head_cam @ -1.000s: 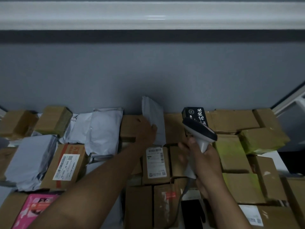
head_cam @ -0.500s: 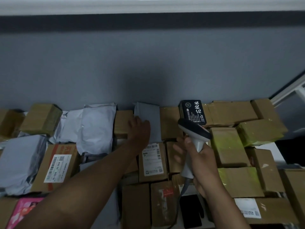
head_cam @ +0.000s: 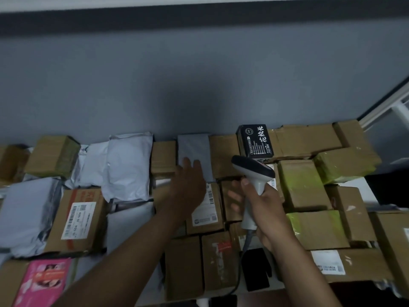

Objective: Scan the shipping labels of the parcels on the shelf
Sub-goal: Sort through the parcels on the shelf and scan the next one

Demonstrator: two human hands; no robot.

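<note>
Many parcels cover the shelf below a grey wall. My right hand (head_cam: 261,204) grips the white handle of a barcode scanner (head_cam: 253,171) with a dark head, pointing left over the middle boxes. My left hand (head_cam: 188,185) lies flat with straight fingers on a grey mailer (head_cam: 194,149) that now lies down at the back. Just under that hand sits a brown box with a white shipping label (head_cam: 207,209), partly covered by my wrist. A black printed box (head_cam: 254,140) stands behind the scanner.
White poly mailers (head_cam: 126,165) lie at the back left. A labelled carton (head_cam: 78,218) and a pink parcel (head_cam: 44,280) sit at the front left. Yellow-taped boxes (head_cam: 305,185) fill the right. A white rail (head_cam: 385,111) runs at the far right.
The grey mailer, held upright by my left hand a second ago, has been laid flat at the back. The view has tilted down slightly. The scanner stayed in my right hand.
</note>
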